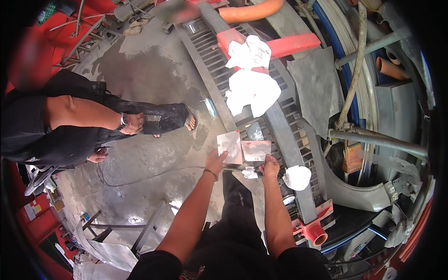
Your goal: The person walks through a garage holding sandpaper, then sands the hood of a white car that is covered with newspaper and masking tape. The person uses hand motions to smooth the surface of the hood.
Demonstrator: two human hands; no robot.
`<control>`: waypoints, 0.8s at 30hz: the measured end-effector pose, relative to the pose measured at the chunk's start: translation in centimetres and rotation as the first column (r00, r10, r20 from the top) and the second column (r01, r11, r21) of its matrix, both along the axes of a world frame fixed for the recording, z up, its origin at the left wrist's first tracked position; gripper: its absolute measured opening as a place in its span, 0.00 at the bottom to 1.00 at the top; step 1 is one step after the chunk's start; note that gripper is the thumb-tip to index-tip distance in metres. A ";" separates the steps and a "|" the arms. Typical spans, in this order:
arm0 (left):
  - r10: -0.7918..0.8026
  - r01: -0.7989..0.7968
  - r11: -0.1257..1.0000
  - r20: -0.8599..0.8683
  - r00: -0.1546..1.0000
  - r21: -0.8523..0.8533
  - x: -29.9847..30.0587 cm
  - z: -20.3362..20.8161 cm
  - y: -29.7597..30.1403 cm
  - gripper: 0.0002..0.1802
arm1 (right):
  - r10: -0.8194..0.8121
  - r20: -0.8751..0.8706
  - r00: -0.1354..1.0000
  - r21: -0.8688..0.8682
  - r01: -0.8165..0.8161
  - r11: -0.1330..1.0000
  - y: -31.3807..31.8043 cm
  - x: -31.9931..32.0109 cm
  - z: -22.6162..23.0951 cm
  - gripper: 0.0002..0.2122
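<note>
Over the slotted grey metal rack (205, 49), I hold two thin flat rectangular plates side by side. My left hand (215, 162) is closed on the near edge of a greyish-pink plate (229, 143), thumb on top. A similar plate (256, 150) is pinched at its near right corner by my right hand (269, 169). The plates' inner edges meet or nearly meet. Behind them a smaller shiny grey piece (255, 131) lies on the slats. Close to my right hand are a small white crumpled wad (249, 172) and a white cloth bundle (297, 178).
White cloths (254, 91) cover part of the long grey beam (284, 135), with red brackets (294, 45) at its far end. Another person (84, 114) is at the left. A cable (149, 183) crosses the floor near a face mask (211, 108). Metal poles (357, 70) stand right.
</note>
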State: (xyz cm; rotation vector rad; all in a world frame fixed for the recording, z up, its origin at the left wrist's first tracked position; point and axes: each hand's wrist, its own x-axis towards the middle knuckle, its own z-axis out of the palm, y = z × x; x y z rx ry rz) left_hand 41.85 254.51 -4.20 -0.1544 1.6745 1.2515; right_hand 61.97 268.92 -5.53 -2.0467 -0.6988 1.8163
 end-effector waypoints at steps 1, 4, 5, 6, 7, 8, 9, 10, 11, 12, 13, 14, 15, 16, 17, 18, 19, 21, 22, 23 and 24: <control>0.048 -0.050 0.997 0.036 0.998 0.051 0.2 1.3 -1.4 0.18 | -0.022 -0.055 0.998 -0.015 0.021 1.000 -0.2 0.2 0.7 0.08; -0.019 0.015 0.998 0.061 0.998 0.062 1.1 3.9 -6.9 0.19 | -0.017 -0.179 0.984 -0.033 0.011 0.999 -1.4 1.8 2.4 0.09; 0.017 -0.026 0.997 0.107 0.994 0.079 1.8 5.1 -9.3 0.20 | -0.022 -0.235 0.972 -0.020 0.018 1.000 -2.3 2.2 3.5 0.09; 0.048 -0.063 0.993 0.148 0.988 0.095 2.7 6.5 -11.7 0.21 | -0.029 -0.296 0.955 -0.009 0.028 1.000 -3.2 2.7 4.1 0.10; 0.072 -0.098 0.987 0.194 0.978 0.127 3.7 8.5 -13.6 0.22 | 0.074 -0.289 0.954 0.050 -0.062 0.997 -3.7 4.2 4.4 0.11; 0.102 -0.140 0.976 0.213 0.972 0.169 4.4 9.7 -15.7 0.23 | 0.207 -0.267 0.941 0.152 -0.171 0.974 -4.5 4.8 5.3 0.11; 0.130 -0.180 0.962 0.234 0.964 0.207 5.0 11.0 -18.1 0.25 | 0.303 -0.246 0.921 0.249 -0.242 0.938 -5.3 5.1 6.0 0.11; 0.160 -0.230 0.941 0.271 0.949 0.249 6.2 12.7 -20.1 0.26 | 0.402 -0.200 0.894 0.347 -0.319 0.882 -5.9 5.9 8.4 0.11; 0.212 -0.301 0.911 0.304 0.929 0.282 6.7 13.8 -22.0 0.25 | 0.479 -0.169 0.861 0.445 -0.367 0.817 -6.5 6.2 9.8 0.11; 0.260 -0.368 0.877 0.339 0.904 0.310 7.2 15.1 -24.0 0.25 | 0.548 -0.131 0.826 0.534 -0.406 0.741 -7.3 6.3 11.1 0.11; 0.293 -0.437 0.830 0.395 0.871 0.348 8.8 16.1 -25.5 0.25 | 0.610 -0.061 0.790 0.625 -0.446 0.641 -7.5 7.1 13.6 0.12; 0.306 -0.481 0.790 0.436 0.846 0.380 9.2 16.1 -26.9 0.24 | 0.597 -0.058 0.800 0.665 -0.415 0.621 -8.5 6.8 15.1 0.11; 0.319 -0.529 0.748 0.481 0.817 0.402 9.4 16.1 -28.1 0.24 | 0.586 -0.056 0.808 0.698 -0.388 0.602 -9.5 6.5 16.5 0.11; 0.321 -0.581 0.705 0.547 0.773 0.408 10.9 17.0 -29.0 0.23 | 0.571 -0.032 0.821 0.721 -0.376 0.582 -10.2 7.4 18.8 0.11; 0.327 -0.594 0.683 0.549 0.769 0.425 11.8 18.1 -29.9 0.23 | 0.540 -0.191 0.820 0.728 -0.251 0.638 -10.4 8.1 19.7 0.11; 0.330 -0.603 0.664 0.550 0.767 0.442 12.4 19.3 -30.5 0.23 | 0.495 -0.347 0.797 0.712 -0.120 0.692 -10.7 8.9 20.4 0.10; 0.330 -0.616 0.637 0.558 0.761 0.464 14.0 21.2 -31.2 0.24 | 0.486 -0.426 0.763 0.728 -0.030 0.685 -11.5 9.9 23.5 0.09; 0.278 -0.642 0.559 0.610 0.742 0.525 16.3 24.2 -34.3 0.23 | 0.462 -0.560 0.687 0.692 0.083 0.717 -14.3 11.0 29.1 0.09; 0.250 -0.662 0.504 0.639 0.727 0.555 17.6 26.4 -35.4 0.22 | 0.449 -0.593 0.668 0.659 0.081 0.748 -15.4 11.9 32.9 0.10; 0.211 -0.677 0.454 0.668 0.714 0.580 18.6 27.8 -36.8 0.21 | 0.487 -0.632 0.603 0.634 0.042 0.772 -17.5 12.5 36.6 0.13; 0.207 -0.660 0.449 0.648 0.733 0.602 19.3 28.0 -38.0 0.20 | 0.507 -0.639 0.578 0.634 0.023 0.773 -19.1 12.8 38.5 0.15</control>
